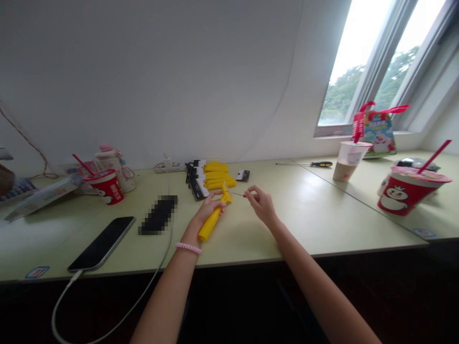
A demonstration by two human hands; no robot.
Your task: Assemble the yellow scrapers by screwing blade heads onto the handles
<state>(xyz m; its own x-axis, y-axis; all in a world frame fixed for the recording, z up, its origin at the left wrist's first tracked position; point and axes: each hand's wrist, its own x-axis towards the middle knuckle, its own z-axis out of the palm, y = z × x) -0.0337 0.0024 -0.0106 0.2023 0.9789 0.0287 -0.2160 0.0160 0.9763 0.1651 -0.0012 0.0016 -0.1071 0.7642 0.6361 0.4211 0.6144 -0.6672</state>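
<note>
My left hand (212, 206) is wrapped round a yellow tool (211, 224) with a thick round handle and an angled head with a metallic part. The tool is tilted, its head pointing away from me. To its right, my right hand (261, 203) pinches a thin metal rod (237, 193) with a bit of red by the fingertips. The rod points left at the tool's head; I cannot tell whether they touch. Just behind lies a row of similar yellow tools (217, 176) with black-and-white card labels (199, 186). A small black card (243, 176) is beside them.
A phone (102, 243) with a white cable and a blurred-out dark object (158, 215) lie left. Red cups (107, 187) (405, 193) stand on both sides. A clear cup (347, 162) and a screwdriver (321, 164) are at the right. A power strip (170, 166) lies by the wall.
</note>
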